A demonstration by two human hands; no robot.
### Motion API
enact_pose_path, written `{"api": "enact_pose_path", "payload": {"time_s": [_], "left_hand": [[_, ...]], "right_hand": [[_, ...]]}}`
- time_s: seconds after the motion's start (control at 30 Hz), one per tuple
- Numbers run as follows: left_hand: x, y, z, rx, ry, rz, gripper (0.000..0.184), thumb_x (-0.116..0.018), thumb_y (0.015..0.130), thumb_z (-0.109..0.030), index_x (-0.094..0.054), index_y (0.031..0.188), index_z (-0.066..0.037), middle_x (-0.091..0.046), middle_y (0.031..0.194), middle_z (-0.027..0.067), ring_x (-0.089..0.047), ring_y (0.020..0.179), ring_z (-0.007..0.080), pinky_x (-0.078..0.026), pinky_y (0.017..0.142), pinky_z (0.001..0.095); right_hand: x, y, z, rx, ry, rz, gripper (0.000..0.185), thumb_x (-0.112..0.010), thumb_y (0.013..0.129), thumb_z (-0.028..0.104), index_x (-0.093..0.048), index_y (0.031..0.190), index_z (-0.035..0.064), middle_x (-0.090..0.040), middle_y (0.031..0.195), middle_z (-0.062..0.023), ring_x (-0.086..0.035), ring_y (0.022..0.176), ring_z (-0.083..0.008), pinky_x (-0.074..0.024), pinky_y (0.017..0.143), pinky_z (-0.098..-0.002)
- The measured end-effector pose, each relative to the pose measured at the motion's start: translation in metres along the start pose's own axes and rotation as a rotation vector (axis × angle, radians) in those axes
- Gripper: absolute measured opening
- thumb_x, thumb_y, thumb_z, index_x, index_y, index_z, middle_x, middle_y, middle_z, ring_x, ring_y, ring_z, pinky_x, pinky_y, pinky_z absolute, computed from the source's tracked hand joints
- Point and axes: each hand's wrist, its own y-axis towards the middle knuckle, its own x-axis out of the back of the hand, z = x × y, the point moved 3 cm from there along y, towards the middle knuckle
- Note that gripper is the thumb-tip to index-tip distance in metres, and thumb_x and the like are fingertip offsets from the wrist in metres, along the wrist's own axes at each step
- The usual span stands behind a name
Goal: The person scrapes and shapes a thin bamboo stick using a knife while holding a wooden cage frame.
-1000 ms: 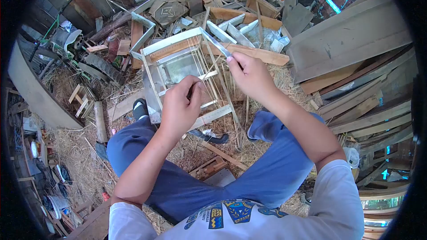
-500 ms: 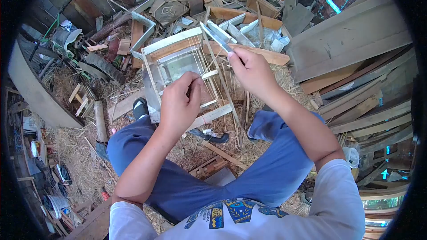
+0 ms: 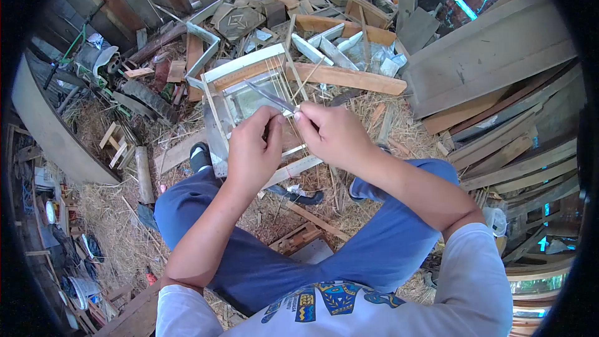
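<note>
My right hand (image 3: pixel 331 134) is closed round the handle of a knife (image 3: pixel 269 95), whose blade points up and to the left. My left hand (image 3: pixel 253 143), just beside it, pinches a thin wooden stick (image 3: pixel 302 90) that slants up to the right; the knife lies close to the stick near my fingertips. Beyond both hands stands a wooden frame (image 3: pixel 243 62) with a pane-like panel (image 3: pixel 249 101) and several thin sticks on it. The lower part of the frame is partly hidden by my hands.
White-edged wood pieces (image 3: pixel 334 50) and an orange-brown plank (image 3: pixel 349 78) lie behind the frame. Stacked boards (image 3: pixel 493 56) stand at the right. A curved board (image 3: pixel 62 125) leans at the left, near a tyre (image 3: pixel 150 101). Straw covers the ground between my legs.
My right hand has moved left and down with the knife, close to my left hand. The blade now crosses in front of the frame. My left hand has barely moved.
</note>
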Motion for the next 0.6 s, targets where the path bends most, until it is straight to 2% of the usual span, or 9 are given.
{"api": "enact_pose_path", "payload": {"time_s": [0.07, 0.13, 0.23, 0.3, 0.37, 0.43, 0.5, 0.57, 0.6], "left_hand": [[0.001, -0.002, 0.0, -0.032, -0.017, -0.024, 0.01, -0.063, 0.103, -0.009, -0.067, 0.102, 0.001, -0.063, 0.074, 0.0138, -0.057, 0.065, 0.0156, -0.047, 0.064, 0.033], [0.005, -0.001, -0.008, 0.122, -0.021, 0.039, 0.011, -0.064, 0.103, -0.009, -0.067, 0.102, 0.001, -0.061, 0.072, 0.0124, -0.055, 0.066, 0.0134, -0.047, 0.064, 0.0325], [0.002, -0.002, -0.002, 0.061, -0.035, 0.007, 0.011, -0.063, 0.103, -0.009, -0.066, 0.101, 0.001, -0.061, 0.073, 0.0121, -0.055, 0.067, 0.0127, -0.047, 0.065, 0.0324], [0.002, 0.0, -0.002, 0.065, -0.037, 0.012, 0.01, -0.063, 0.103, -0.008, -0.066, 0.101, 0.001, -0.061, 0.073, 0.0123, -0.055, 0.067, 0.0134, -0.047, 0.065, 0.0325], [0.002, -0.002, -0.002, 0.082, -0.041, 0.026, 0.01, -0.063, 0.103, -0.008, -0.066, 0.101, 0.001, -0.062, 0.074, 0.0125, -0.056, 0.067, 0.0142, -0.047, 0.065, 0.0327], [0.003, -0.002, -0.006, 0.068, -0.007, 0.016, 0.009, -0.062, 0.103, -0.007, -0.066, 0.1, 0.001, -0.062, 0.075, 0.0127, -0.057, 0.066, 0.0161, -0.047, 0.065, 0.033], [0.003, -0.004, -0.007, 0.052, -0.016, 0.009, 0.009, -0.063, 0.102, -0.008, -0.066, 0.1, 0.001, -0.062, 0.075, 0.0134, -0.057, 0.066, 0.0172, -0.048, 0.065, 0.0335], [0.002, -0.002, -0.006, 0.031, -0.016, 0.0, 0.009, -0.063, 0.102, -0.008, -0.066, 0.099, 0.001, -0.062, 0.075, 0.0142, -0.058, 0.066, 0.0183, -0.048, 0.065, 0.0341], [0.002, -0.002, -0.005, 0.006, 0.004, -0.003, 0.01, -0.062, 0.103, -0.008, -0.066, 0.1, 0.001, -0.063, 0.076, 0.0118, -0.057, 0.067, 0.0164, -0.047, 0.065, 0.0321]], "right_hand": [[0.002, 0.007, -0.002, 0.037, -0.026, -0.018, 0.025, -0.06, 0.104, 0.026, -0.063, 0.091, 0.0053, -0.064, 0.069, -0.0212, -0.065, 0.064, -0.0437, -0.0479, 0.058, -0.0503], [0.016, 0.016, -0.005, -0.13, 0.008, -0.051, 0.025, -0.06, 0.102, 0.028, -0.065, 0.088, 0.0085, -0.067, 0.07, -0.0198, -0.068, 0.066, -0.0452, -0.0525, 0.061, -0.057], [0.003, 0.0, 0.007, 0.044, 0.009, -0.043, 0.025, -0.059, 0.102, 0.028, -0.065, 0.088, 0.0081, -0.067, 0.071, -0.0198, -0.068, 0.069, -0.0449, -0.0526, 0.061, -0.0563], [0.001, 0.001, 0.007, -0.022, -0.064, 0.076, 0.024, -0.059, 0.102, 0.028, -0.066, 0.09, 0.008, -0.068, 0.073, -0.0198, -0.07, 0.072, -0.0438, -0.0532, 0.062, -0.0545], [0.011, 0.011, -0.007, -0.042, -0.002, -0.075, 0.025, -0.059, 0.105, 0.027, -0.065, 0.094, 0.005, -0.064, 0.072, -0.0214, -0.066, 0.066, -0.0417, -0.0488, 0.059, -0.0495], [0.022, 0.018, -0.018, -0.115, -0.019, -0.103, 0.024, -0.059, 0.104, 0.027, -0.066, 0.095, 0.0052, -0.065, 0.073, -0.0211, -0.067, 0.068, -0.0421, -0.0492, 0.061, -0.0506], [0.029, 0.017, -0.02, -0.019, -0.073, -0.208, 0.024, -0.059, 0.104, 0.027, -0.067, 0.095, 0.0069, -0.065, 0.072, -0.0204, -0.067, 0.068, -0.0428, -0.0496, 0.061, -0.0521], [0.017, 0.004, -0.005, -0.02, -0.136, -0.031, 0.021, -0.059, 0.103, 0.027, -0.068, 0.094, 0.0103, -0.065, 0.069, -0.0195, -0.067, 0.069, -0.0458, -0.0498, 0.061, -0.0572], [0.019, 0.006, -0.007, -0.009, -0.153, -0.064, 0.023, -0.058, 0.104, 0.027, -0.067, 0.094, 0.0095, -0.065, 0.07, -0.0198, -0.067, 0.069, -0.0441, -0.0498, 0.061, -0.0554]]}}
